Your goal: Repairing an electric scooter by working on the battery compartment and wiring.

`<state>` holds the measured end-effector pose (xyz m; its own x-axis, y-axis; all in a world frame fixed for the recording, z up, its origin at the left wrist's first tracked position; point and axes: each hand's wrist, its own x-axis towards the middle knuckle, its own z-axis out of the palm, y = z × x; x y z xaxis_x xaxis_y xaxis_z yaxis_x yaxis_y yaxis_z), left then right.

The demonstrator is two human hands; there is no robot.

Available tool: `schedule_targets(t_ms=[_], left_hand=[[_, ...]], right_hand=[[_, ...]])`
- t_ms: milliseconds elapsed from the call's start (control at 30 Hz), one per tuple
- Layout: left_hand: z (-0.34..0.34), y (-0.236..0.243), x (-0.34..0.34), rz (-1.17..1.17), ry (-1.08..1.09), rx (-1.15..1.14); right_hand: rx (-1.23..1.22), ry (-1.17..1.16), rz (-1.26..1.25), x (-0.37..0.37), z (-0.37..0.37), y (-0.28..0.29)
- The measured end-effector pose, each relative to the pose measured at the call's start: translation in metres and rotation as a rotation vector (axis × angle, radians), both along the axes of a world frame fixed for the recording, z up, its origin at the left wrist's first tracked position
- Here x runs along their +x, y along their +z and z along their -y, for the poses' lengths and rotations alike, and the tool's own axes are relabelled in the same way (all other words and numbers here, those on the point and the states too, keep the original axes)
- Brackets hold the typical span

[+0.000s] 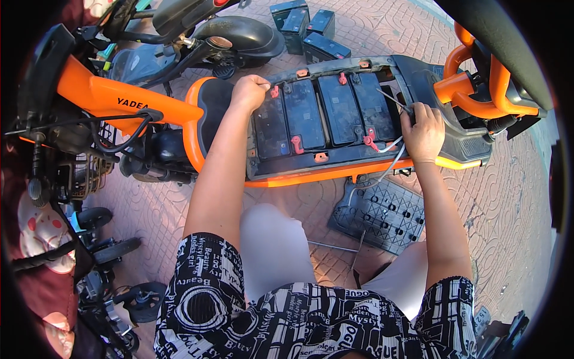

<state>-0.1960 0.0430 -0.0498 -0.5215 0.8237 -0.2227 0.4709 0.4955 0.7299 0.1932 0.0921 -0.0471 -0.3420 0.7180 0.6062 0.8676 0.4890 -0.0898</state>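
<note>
An orange electric scooter [137,105] stands crosswise in front of me with its deck opened, showing black batteries [306,110] in a tray with red terminal covers [341,78]. My left hand [247,94] is closed at the tray's upper left corner, beside a red terminal cover; what its fingertips hold is hidden. My right hand [421,133] grips a thin metal screwdriver-like tool [389,96] at the tray's right end, its shaft pointing up-left over the rightmost battery. A pale cable [381,179] runs from a lower terminal down over the tray's near edge.
A loose black plastic cover [378,216] and metal rods [326,244] lie on the patterned paving below the scooter. Several loose batteries [323,48] stand beyond it. Another scooter [227,45] is at upper left, and more two-wheelers [107,251] line the left side.
</note>
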Motion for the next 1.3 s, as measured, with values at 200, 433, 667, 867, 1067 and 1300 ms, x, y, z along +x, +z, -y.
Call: schedule_targets(t_ms=[200, 433, 667, 867, 1067, 1300], left_hand=[[0.005, -0.01, 0.002, 0.111, -0.005, 0.012], [0.011, -0.009, 0.011, 0.164, 0.074, 0.092], [0.007, -0.017, 0.005, 0.136, 0.071, 0.112], [-0.004, 0.004, 0.003, 0.298, 0.071, -0.131], [-0.019, 0.01, 0.001, 0.228, 0.049, -0.313], [-0.033, 0.013, 0.006, 0.188, 0.027, -0.376]], right_hand=[[-0.013, -0.011, 0.008, 0.0, 0.0, -0.001], [-0.013, -0.011, -0.009, 0.0, 0.0, -0.002], [-0.004, -0.006, -0.007, 0.001, 0.0, -0.002], [0.006, 0.005, 0.008, 0.003, -0.001, -0.004], [0.011, 0.022, 0.001, 0.0, 0.003, -0.003], [0.014, 0.005, 0.004, 0.002, 0.003, 0.0]])
